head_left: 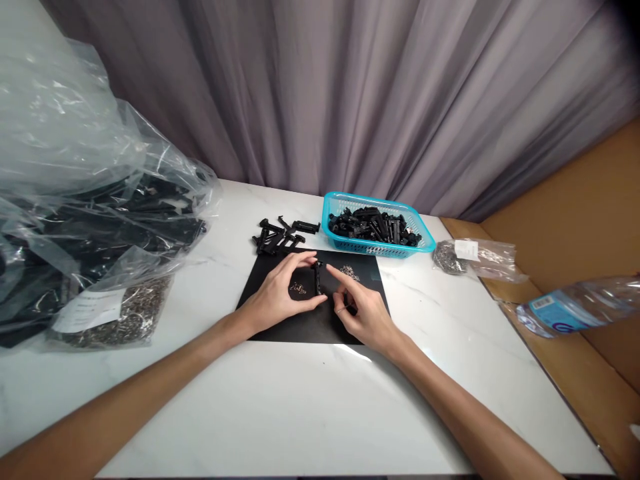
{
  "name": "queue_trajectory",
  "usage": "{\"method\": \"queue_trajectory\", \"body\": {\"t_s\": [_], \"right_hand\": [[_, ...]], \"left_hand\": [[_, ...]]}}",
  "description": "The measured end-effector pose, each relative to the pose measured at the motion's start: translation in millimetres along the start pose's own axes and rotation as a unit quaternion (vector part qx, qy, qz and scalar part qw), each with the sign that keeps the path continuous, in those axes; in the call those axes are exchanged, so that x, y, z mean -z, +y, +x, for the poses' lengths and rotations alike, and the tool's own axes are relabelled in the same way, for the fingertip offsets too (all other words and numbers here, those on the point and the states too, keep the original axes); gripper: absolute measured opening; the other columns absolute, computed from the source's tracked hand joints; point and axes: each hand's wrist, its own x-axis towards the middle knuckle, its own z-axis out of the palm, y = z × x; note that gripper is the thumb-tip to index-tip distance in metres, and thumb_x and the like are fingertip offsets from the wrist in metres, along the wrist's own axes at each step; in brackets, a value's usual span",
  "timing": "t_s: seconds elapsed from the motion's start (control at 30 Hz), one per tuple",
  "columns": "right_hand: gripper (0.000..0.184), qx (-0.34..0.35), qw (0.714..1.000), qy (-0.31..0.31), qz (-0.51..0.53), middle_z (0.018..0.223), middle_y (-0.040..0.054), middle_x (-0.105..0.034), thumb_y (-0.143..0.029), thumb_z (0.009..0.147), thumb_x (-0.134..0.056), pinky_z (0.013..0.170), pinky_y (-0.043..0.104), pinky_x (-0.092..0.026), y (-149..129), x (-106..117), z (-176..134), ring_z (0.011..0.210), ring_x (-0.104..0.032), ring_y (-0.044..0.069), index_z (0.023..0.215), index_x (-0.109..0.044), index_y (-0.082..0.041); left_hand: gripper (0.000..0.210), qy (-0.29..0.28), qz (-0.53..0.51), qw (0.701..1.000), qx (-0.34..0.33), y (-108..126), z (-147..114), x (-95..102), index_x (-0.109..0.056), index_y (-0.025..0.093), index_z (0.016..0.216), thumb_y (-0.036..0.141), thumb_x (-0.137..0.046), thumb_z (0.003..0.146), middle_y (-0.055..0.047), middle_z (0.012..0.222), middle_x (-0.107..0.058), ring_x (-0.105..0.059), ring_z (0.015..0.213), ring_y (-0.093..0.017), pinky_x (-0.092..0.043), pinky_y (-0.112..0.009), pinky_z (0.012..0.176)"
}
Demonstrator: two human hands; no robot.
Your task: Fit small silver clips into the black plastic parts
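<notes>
My left hand [281, 287] grips a slim black plastic part [317, 279] by its two ends, fingers at the top and thumb at the bottom. The part stands lengthwise above a black mat [310, 330]. Close to its right side is my right hand [364, 308], with the index finger stretched toward the upper end of the part. The other fingers of that hand are curled in against the thumb; what they hold, if anything, is too small to make out. Two small piles of tiny metal pieces lie on the mat, a left pile [299, 288] and a right pile [349, 273].
Several black plastic parts [273, 237] lie behind the mat. A blue basket [427, 245] holds many more. At left are a large clear bag [100, 147] and a bag of small metal pieces [140, 310]. Another small bag [453, 257], a plastic bottle [575, 310] and cardboard [565, 207] are right.
</notes>
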Motion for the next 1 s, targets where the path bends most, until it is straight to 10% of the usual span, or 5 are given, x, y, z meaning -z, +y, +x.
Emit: {"method": "queue_trajectory", "body": {"t_s": [0.6,1.0], "right_hand": [[0.051,0.078,0.996,-0.013,0.048,0.078,-0.0016,-0.061,-0.007,0.088,-0.051,0.063,0.026,-0.048,-1.3,2.0,-0.1,0.067,-0.056,0.013,0.134,-0.063,-0.022],[0.025,-0.002,0.999,0.029,0.025,0.090,0.0035,-0.064,-0.019,0.104,-0.051,0.063,0.027,-0.048,1.2,-1.5,1.4,0.070,-0.058,0.014,0.121,-0.068,-0.020]], "left_hand": [[0.068,0.000,-0.003,1.000,-0.021,-0.8,-0.5,-0.5,-0.049,0.026,0.143,0.026,-0.082,0.083,-0.008,0.134,-0.061,-0.065,0.127,-0.025,-0.055,-0.045,0.113],[0.061,0.020,0.028,0.999,-0.022,2.7,0.3,0.5,-0.050,0.025,0.141,0.036,-0.079,0.089,-0.009,0.134,-0.060,-0.061,0.128,-0.027,-0.053,-0.046,0.115]]}}
